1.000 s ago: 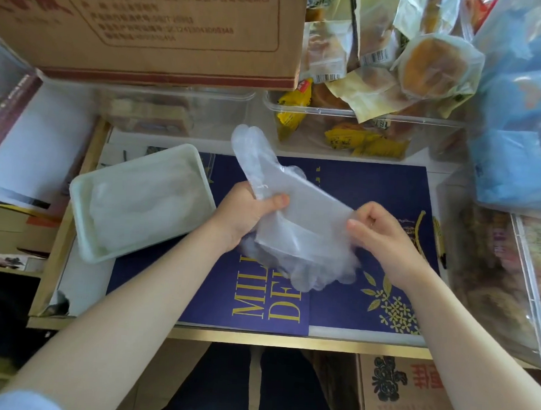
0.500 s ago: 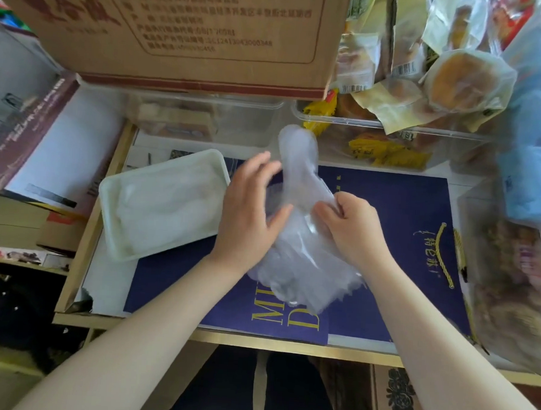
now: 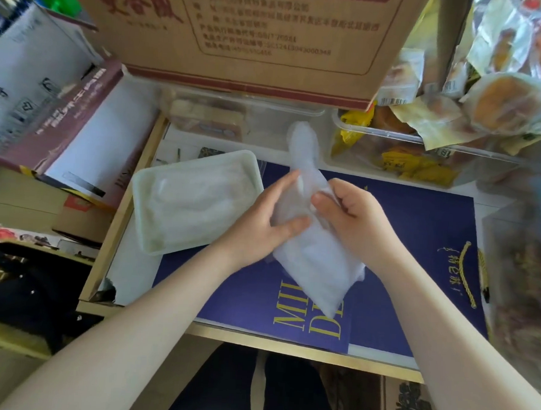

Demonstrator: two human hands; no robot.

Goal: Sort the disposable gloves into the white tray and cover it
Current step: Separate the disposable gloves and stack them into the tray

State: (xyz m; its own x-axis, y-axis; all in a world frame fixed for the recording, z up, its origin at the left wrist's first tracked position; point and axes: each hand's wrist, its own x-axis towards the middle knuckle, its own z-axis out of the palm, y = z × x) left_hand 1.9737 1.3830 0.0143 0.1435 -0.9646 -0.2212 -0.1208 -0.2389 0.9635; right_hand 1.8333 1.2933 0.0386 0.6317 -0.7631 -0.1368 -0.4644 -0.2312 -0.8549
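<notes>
Cluttered storage surrounds the table (image 3: 256, 340), whose top is covered by a dark blue printed sheet (image 3: 417, 244); a large cardboard box (image 3: 240, 37) overhangs the far edge, and clear bins of wrapped snacks (image 3: 423, 144) stand to its right.

Centre: my left hand (image 3: 262, 223) and right hand (image 3: 353, 215) hold a translucent disposable glove (image 3: 316, 263) above the blue sheet. My left grip is only part closed: the thumb presses the film from the front, and the straight fingers lie flat along its left side. My right grip is curled and pinches a gathered fold near the glove's middle. One glove finger stands up beyond my hands; the cuff end hangs down toward me.

Left of centre: the white tray (image 3: 195, 244) sits on the table just beside my left hand. It already contains pale, crumpled film, which I judge to be gloves sorted in; how many cannot be told.

Progress, as a judgement: sorting is under way but not finished, since this glove is outside the tray. What is left is flattening or folding it, laying it in the tray, and then covering the tray. No lid or cover can be identified in view.
</notes>
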